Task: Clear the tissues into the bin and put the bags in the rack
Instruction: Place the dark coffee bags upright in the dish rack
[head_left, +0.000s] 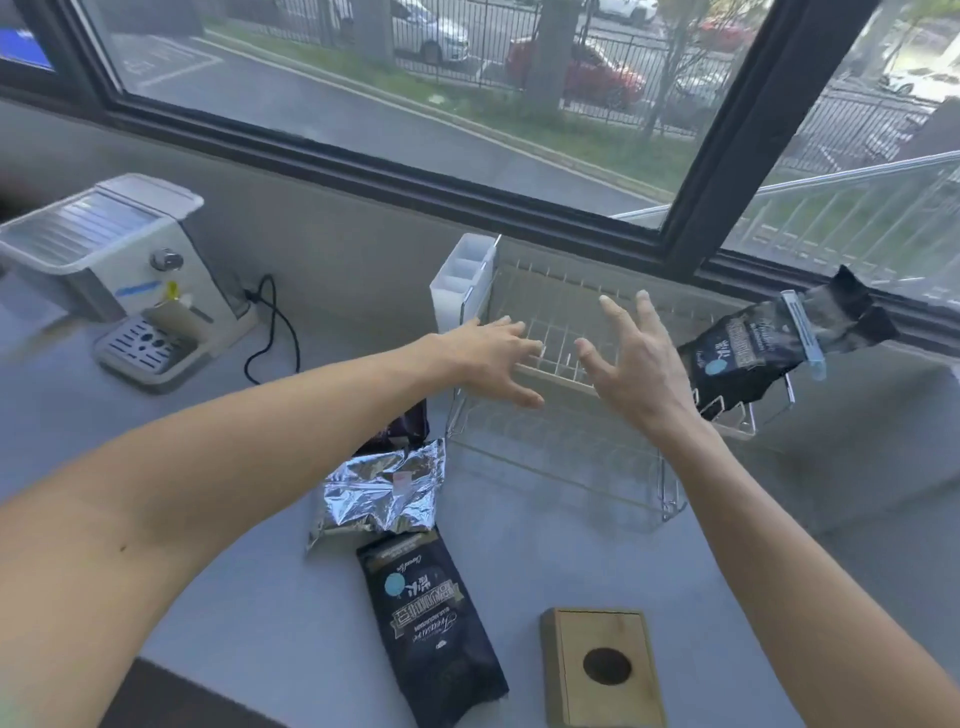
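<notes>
grey counter (779, 519), wire rack (561, 467) under spread, empty fingers (613, 317) of both hands

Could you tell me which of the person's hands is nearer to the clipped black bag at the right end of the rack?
Right. The right hand hovers open just left of the clipped black bag; the left hand is farther left.

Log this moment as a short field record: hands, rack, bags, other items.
left hand: open, empty, spread over the rack
right hand: open, empty, fingers spread over the rack
rack: wire, on the counter below the window, white caddy on its left end
bag in rack: one clipped black bag, leaning at the right end
bags on counter: silver foil bag, black bag, a dark bag partly hidden behind the foil one
other: wooden box, coffee machine
tissues: none visible
</notes>
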